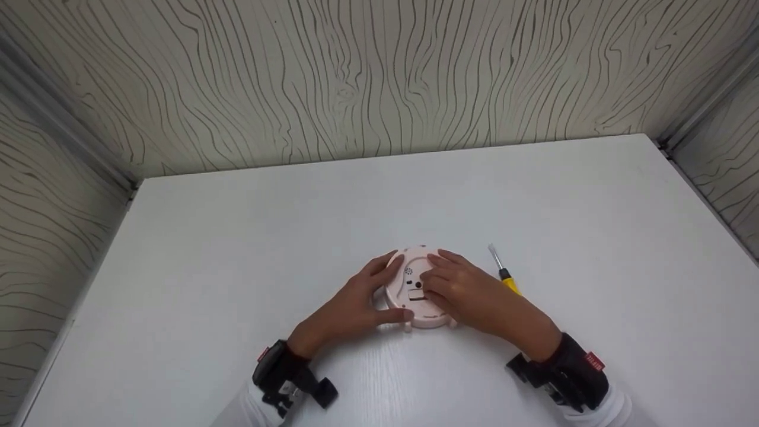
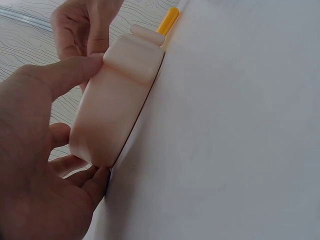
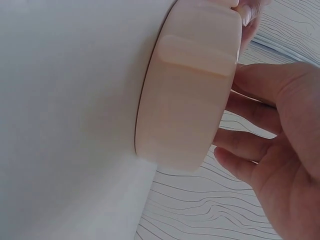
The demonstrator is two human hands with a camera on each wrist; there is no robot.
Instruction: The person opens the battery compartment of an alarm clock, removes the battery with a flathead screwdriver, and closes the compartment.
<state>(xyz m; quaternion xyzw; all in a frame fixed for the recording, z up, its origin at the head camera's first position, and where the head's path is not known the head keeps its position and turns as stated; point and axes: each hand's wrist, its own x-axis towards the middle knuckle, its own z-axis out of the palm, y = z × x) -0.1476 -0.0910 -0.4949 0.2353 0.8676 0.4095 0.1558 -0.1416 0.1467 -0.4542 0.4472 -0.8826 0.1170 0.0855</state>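
Note:
A pale pink round alarm clock lies on the white table with its back facing up. Speaker holes, a dark knob and a rectangular battery compartment show on that back. My left hand grips the clock by its left side, thumb at the lower edge and fingers round the far rim. In the left wrist view its thumb presses the edge of the clock body. The fingers of my right hand rest on the right part of the back, beside the compartment. Their tips are partly hidden in the right wrist view.
A screwdriver with a yellow and black handle lies just right of the clock, partly behind my right hand. The white table reaches back to a wood-grain patterned wall, with side panels at left and right.

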